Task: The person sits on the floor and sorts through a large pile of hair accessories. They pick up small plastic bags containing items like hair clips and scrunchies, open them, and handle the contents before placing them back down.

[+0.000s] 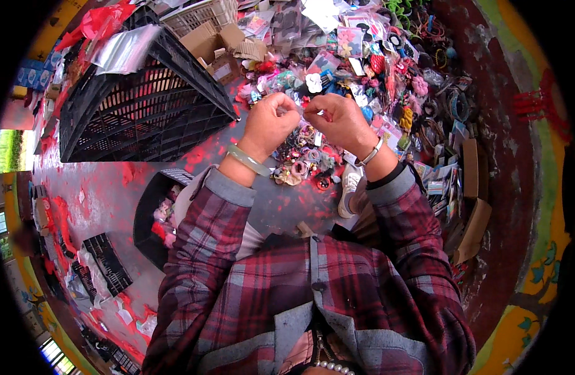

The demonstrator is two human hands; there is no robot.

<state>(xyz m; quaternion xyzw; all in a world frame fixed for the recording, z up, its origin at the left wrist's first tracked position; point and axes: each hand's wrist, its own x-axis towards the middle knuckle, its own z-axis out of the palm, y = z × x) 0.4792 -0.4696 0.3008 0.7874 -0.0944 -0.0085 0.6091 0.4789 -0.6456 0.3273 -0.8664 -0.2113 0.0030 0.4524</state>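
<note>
Held thing: a small clear plastic packet [300, 111], thin and see-through, its contents too small to tell; it sits in the upper middle of the frame, between the two hands.
Left hand [270, 122]: fingers curled, thumb and fingertips pinching the left end of the packet; a pale green bangle [248, 160] rings the wrist.
Right hand [337, 122]: fingers bent, pinching the right end of the packet; a silver bracelet [370, 154] sits at the wrist.
Sleeves: both forearms come up from the lower edge in red and grey plaid.
Below the hands: a heap of small hair ornaments [303, 164] lies on the grey, red-stained floor [106, 187].
Upper edge: a wide spread of packaged trinkets [362, 50] fills the top and right of the frame, just beyond the fingers.
Left edge: a black plastic crate [137, 100] lies tipped on its side at upper left, near the left hand.
Lower left: a dark bin [151, 219] stands beside the left elbow.
Open room: bare floor shows at centre left, between crate and bin.
</note>
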